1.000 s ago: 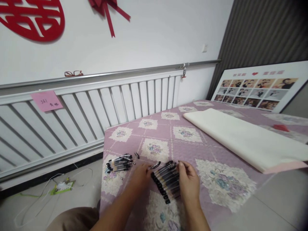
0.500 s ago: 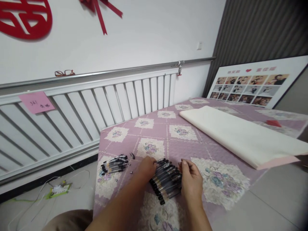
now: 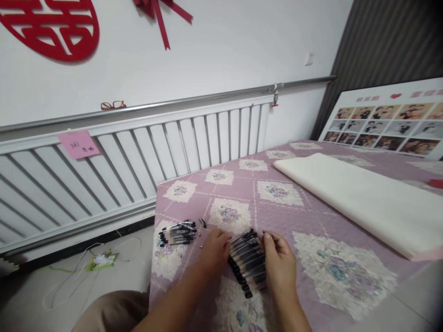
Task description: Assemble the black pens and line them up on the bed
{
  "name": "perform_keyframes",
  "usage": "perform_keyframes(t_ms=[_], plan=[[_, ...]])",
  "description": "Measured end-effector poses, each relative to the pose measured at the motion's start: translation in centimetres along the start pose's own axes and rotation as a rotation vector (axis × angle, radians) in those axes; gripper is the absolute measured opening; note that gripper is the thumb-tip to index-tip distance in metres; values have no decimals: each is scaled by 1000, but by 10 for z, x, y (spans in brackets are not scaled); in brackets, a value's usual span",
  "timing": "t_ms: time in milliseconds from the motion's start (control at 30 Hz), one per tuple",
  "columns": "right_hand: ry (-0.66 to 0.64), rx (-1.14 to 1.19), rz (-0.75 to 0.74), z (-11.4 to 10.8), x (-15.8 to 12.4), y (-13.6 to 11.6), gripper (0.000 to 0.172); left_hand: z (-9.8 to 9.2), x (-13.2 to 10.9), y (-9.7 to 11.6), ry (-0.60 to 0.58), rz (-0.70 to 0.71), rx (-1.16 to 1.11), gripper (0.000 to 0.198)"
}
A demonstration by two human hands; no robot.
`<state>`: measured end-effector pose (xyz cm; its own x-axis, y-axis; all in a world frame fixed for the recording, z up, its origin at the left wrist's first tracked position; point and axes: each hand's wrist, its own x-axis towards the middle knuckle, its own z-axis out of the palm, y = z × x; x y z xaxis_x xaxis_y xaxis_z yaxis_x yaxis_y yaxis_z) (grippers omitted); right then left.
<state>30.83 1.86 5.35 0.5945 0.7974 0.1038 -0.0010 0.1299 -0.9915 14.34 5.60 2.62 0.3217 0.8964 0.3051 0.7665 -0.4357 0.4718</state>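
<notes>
Several black-capped clear pens (image 3: 248,260) lie side by side in a slanting row on the flowered pink cloth. My left hand (image 3: 217,249) is at the row's left edge, its fingers bent together; what they hold, if anything, is too small to tell. On the right side, my right hand (image 3: 279,258) has thumb and forefinger closed on a small dark piece I cannot make out, beside the pens. A second, looser heap of pens (image 3: 178,233) rests near the table's left edge, with small loose parts (image 3: 202,223) next to it.
A folded cream sheet (image 3: 360,198) covers the table's right part. Behind the table stand a white radiator (image 3: 207,138) and a pipe (image 3: 194,98) with glasses (image 3: 113,105). A photo board (image 3: 391,120) leans at the right. A power strip (image 3: 103,261) lies on the floor.
The view has turned left, so everything sits further right. My left hand has shifted slightly down along the row's left edge; my right hand stays by its right side.
</notes>
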Motion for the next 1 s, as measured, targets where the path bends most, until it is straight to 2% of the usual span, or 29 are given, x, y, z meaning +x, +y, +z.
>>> perform_keyframes(t_ms=[133, 267, 367, 467, 600, 733, 900, 1000], plan=[[-87, -21, -7, 12, -9, 4, 34, -28, -42, -49, 136, -5, 46, 27], [-249, -37, -100, 32, -23, 9, 34, -53, -77, -102, 238, -104, 109, 26], [-357, -97, -227, 49, -36, 12, 29, -61, -91, -123, 300, -157, 145, 27], [-494, -221, -365, 66, -48, 16, 25, -61, -95, -126, 312, -169, 184, 30], [-663, -417, -523, 85, -62, 25, 26, -59, -93, -117, 250, -258, 276, 33], [-748, -697, -583, 98, -70, 35, 32, -61, -92, -111, 198, -317, 313, 35], [-809, -977, -623, 105, -75, 44, 47, -63, -91, -108, 189, -352, 334, 33], [-847, -1036, -649, 104, -77, 44, 43, -63, -91, -106, 168, -392, 365, 31]])
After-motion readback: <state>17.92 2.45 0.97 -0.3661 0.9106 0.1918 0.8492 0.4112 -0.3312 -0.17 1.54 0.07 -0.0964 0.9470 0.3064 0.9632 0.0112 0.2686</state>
